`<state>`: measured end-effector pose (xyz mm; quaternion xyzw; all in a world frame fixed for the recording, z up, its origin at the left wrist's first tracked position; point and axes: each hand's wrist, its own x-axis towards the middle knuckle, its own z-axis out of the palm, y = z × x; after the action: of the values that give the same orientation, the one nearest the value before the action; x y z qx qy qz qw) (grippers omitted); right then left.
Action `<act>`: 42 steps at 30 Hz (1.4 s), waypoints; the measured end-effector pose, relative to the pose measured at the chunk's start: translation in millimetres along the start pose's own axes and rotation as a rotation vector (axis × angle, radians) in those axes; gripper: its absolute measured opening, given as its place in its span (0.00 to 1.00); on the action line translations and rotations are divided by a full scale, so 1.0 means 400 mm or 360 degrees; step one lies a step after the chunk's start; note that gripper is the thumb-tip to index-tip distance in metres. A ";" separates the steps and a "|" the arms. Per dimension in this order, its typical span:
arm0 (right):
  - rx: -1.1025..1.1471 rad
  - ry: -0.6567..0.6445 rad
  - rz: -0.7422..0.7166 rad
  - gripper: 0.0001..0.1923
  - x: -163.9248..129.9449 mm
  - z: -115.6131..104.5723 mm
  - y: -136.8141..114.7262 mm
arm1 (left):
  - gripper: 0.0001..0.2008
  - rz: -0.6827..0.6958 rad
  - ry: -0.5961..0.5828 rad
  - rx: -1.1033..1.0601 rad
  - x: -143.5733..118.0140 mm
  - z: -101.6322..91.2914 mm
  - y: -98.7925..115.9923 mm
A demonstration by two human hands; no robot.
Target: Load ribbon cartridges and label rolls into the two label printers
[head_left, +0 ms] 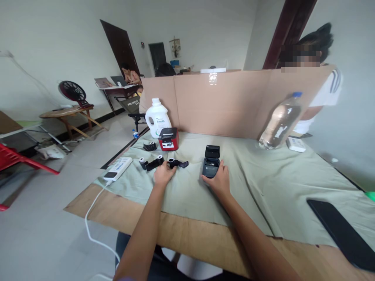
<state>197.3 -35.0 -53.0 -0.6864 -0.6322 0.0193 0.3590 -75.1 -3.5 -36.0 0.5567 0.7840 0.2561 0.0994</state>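
Note:
My right hand (220, 179) is wrapped round the lower right side of a small black portable printer (210, 170); its lid (212, 151) stands raised, showing the paper bay. To the left, my left hand (164, 173) has its fingers curled in at a black paper roll (171, 162) with a white core, whose loose dark tail (183, 164) trails right on the cloth. Fingertips are partly hidden there. Just beyond that hand lie another black roll (159, 158) with a strip unwound and a smaller roll (142, 161).
A red and black box-shaped device (169, 139) stands before a white jug (158, 120), beside another dark roll (150, 146). A white power strip (118, 169) lies left. Cardboard (219, 105) walls the back. Right are a large bottle (279, 123), a white box (296, 144) and a phone (341, 230).

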 end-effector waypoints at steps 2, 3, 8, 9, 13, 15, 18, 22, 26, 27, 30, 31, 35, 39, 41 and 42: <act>0.0001 0.0003 0.0001 0.59 0.001 0.001 0.000 | 0.25 0.0044 0.0150 -0.0127 0.001 -0.020 -0.013; 0.0000 0.0000 0.0001 0.59 0.001 0.001 0.000 | 0.24 0.0060 0.0283 -0.0147 0.005 -0.030 -0.021; 0.0008 -0.0020 0.0016 0.60 0.002 -0.002 -0.003 | 0.21 0.0144 0.0547 0.0088 0.033 -0.056 -0.046; 0.0012 -0.0023 0.0017 0.60 0.002 -0.003 -0.004 | 0.19 0.0147 0.0521 0.0090 0.036 -0.055 -0.045; 0.0002 -0.0022 0.0013 0.59 0.003 -0.002 -0.003 | 0.15 0.0127 0.0543 0.0035 0.027 -0.052 -0.033; -0.0003 -0.0021 0.0011 0.60 0.004 -0.001 -0.001 | 0.15 0.0107 0.0547 -0.0026 0.019 -0.056 -0.029; -0.0003 -0.0017 0.0010 0.60 0.004 0.001 0.000 | 0.16 0.0045 0.0554 -0.0375 0.018 -0.062 -0.031; 0.0002 -0.0010 0.0005 0.59 0.002 -0.001 -0.004 | 0.22 -0.0070 0.0668 -0.1370 0.033 -0.053 -0.021; 0.0112 0.0162 -0.0157 0.51 0.000 -0.016 -0.010 | 0.25 -0.0154 0.0555 -0.2038 0.005 -0.022 0.036; 0.0184 0.0207 -0.0236 0.46 0.001 -0.025 -0.011 | 0.26 -0.0118 0.0475 -0.2104 -0.013 -0.010 0.057; 0.0522 0.0123 -0.0449 0.26 0.015 -0.063 -0.022 | 0.26 0.0057 0.0186 -0.2144 -0.082 0.036 0.124; 0.0648 0.0012 -0.0499 0.21 0.025 -0.078 -0.028 | 0.26 0.0109 0.0093 -0.2125 -0.105 0.053 0.145; 0.0870 -0.0536 -0.0713 0.16 0.096 -0.136 -0.061 | 0.24 0.0259 -0.0180 -0.2045 -0.161 0.116 0.214; 0.0695 -0.0785 -0.0836 0.13 0.202 -0.154 -0.071 | 0.27 0.0266 -0.0310 -0.2081 -0.157 0.159 0.260; 0.0583 -0.0813 -0.0777 0.14 0.246 -0.148 -0.058 | 0.30 0.0287 -0.0357 -0.2015 -0.152 0.173 0.276; 0.0514 -0.0812 -0.0731 0.15 0.263 -0.142 -0.048 | 0.30 0.0320 -0.0334 -0.1934 -0.153 0.178 0.282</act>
<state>229.5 29.9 44.0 -0.4344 -0.8274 0.2080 0.2887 71.0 -11.2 -46.6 0.4939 0.4281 0.6083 0.4502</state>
